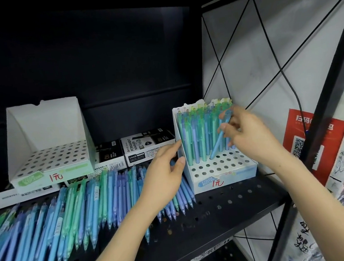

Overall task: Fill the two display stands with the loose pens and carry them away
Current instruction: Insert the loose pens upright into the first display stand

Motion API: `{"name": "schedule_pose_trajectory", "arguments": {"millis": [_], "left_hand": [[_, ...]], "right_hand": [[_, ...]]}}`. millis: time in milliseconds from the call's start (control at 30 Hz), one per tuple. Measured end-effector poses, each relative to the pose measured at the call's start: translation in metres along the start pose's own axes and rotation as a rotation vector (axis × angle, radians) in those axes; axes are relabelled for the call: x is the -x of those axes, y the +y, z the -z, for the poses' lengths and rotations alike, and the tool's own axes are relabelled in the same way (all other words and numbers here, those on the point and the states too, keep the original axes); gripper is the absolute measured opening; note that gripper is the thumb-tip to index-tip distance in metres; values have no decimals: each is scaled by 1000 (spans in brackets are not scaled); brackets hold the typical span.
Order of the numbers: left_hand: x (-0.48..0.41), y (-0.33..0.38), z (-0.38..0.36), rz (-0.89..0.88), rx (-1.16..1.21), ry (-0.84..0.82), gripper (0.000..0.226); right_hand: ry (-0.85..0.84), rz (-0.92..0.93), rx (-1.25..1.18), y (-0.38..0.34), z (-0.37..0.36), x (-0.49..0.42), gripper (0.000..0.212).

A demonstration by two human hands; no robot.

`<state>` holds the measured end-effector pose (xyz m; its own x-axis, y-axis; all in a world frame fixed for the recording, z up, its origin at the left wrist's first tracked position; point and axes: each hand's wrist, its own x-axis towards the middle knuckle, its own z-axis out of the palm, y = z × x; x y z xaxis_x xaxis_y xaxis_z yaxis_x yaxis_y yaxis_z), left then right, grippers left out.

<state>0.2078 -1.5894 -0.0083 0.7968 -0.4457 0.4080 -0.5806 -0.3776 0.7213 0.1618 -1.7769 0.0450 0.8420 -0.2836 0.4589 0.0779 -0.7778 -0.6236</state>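
Observation:
Two white display stands sit on a black perforated shelf. The left stand (47,157) is empty, its hole grid bare. The right stand (220,167) holds several upright blue and green pens in its back rows. My left hand (165,174) grips the right stand's left wall. My right hand (251,134) pinches a light blue pen (221,137), tilted, its tip down at the stand's hole grid. Many loose pens (72,208) in blue, green and violet lie side by side on the shelf, left of the right stand.
Black-and-white marker boxes (145,146) lie behind the loose pens, partly under the left stand. A white side panel with black diagonal bars (266,66) closes the shelf's right. A red QR-code poster (309,140) hangs beyond it. The shelf's front edge (201,247) runs below.

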Motion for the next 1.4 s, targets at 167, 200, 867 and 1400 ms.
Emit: {"name": "schedule_pose_trajectory", "arguments": {"millis": [167, 200, 867, 1400], "left_hand": [[0, -1, 0, -2, -9, -9, 46], [0, -2, 0, -1, -10, -9, 47], [1, -3, 29, 71, -132, 183, 34], [116, -74, 164, 697, -840, 173, 75]], "right_hand": [[50, -20, -95, -2, -9, -5, 25], [87, -21, -129, -2, -10, -5, 24], [216, 83, 11, -23, -36, 52, 22], [-241, 129, 511, -74, -125, 64, 64]]}}
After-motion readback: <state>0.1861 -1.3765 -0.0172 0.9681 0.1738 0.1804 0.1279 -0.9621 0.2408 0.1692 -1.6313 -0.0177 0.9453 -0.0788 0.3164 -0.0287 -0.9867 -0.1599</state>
